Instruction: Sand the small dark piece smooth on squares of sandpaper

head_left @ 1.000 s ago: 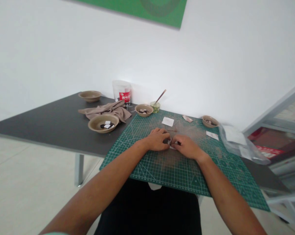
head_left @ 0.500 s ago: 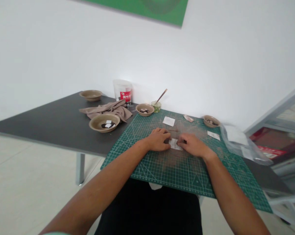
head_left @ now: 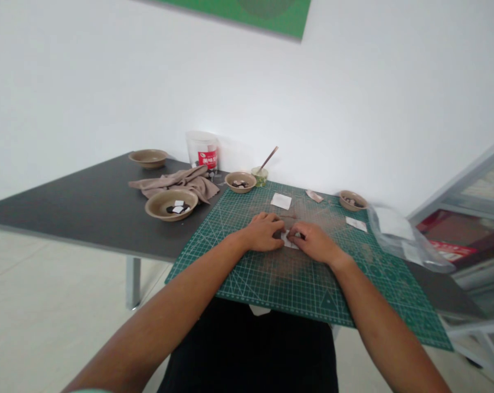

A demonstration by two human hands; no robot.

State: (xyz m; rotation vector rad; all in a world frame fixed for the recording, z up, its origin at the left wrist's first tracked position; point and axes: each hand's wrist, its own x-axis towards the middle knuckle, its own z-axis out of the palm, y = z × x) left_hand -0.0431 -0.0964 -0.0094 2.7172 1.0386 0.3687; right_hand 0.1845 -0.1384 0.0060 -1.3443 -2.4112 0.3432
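Observation:
A small white square sheet (head_left: 290, 243) lies on the green cutting mat (head_left: 247, 278), partly covered by my fingers. My left hand (head_left: 265, 232) is at its left side, fingers curled and thumb low, gripping or pressing that edge. Over the right part of the sheet, my right hand (head_left: 314, 240) has its thumb and fingertips pinched together. Whatever sits in that pinch is hidden or too small to tell. Brown dust is spread over the mat around both hands.
Behind my hands lie another white square (head_left: 281, 201) and a beige scrap (head_left: 314, 196). Bowls with small pieces (head_left: 240, 183) (head_left: 352, 201) (head_left: 172, 206) stand around the mat. Left are a brown cloth (head_left: 181, 183) and a plastic tub (head_left: 203, 150); right, a clear bag (head_left: 410, 240).
My right hand has shifted left across the white sheet, closer to my left hand, and covers more of it. My left hand stays nearly in place. The whole view has moved slightly.

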